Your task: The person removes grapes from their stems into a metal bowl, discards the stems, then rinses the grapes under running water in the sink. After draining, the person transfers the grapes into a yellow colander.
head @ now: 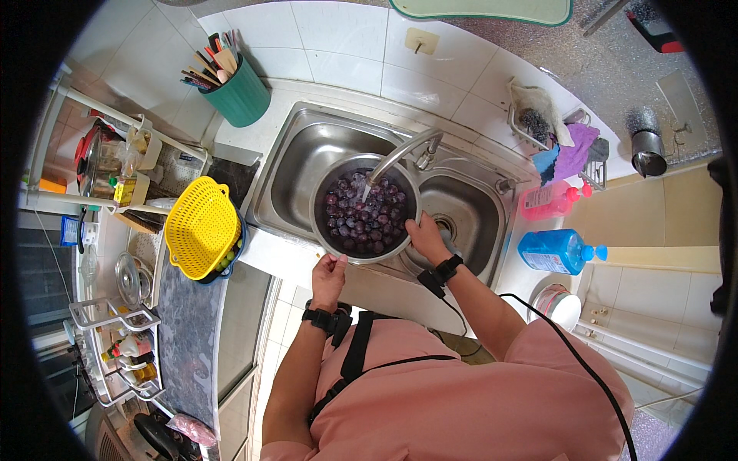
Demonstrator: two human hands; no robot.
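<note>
A round stainless steel bowl (317, 230) straddles the divider of the double-basin sink (288, 138). Dark purple grapes (360, 222) lie in water inside it. From the curved metal faucet (398, 151), a stream runs down onto the fruit. My right hand (428, 237) grips the bowl's rim on its lower right side, thumb over the edge. At the near rim, my left hand (328, 282) has its thumb and fingers drawn together against the edge; the exact contact is partly hidden. Both wrists wear black straps with small devices.
Left of the sink, a yellow plastic colander (202, 230) sits over a blue basin with green fruit (228, 259). A green utensil holder (239, 95) stands behind. On the right are a blue detergent bottle (553, 252), a pink bottle (545, 200) and a purple cloth (576, 150).
</note>
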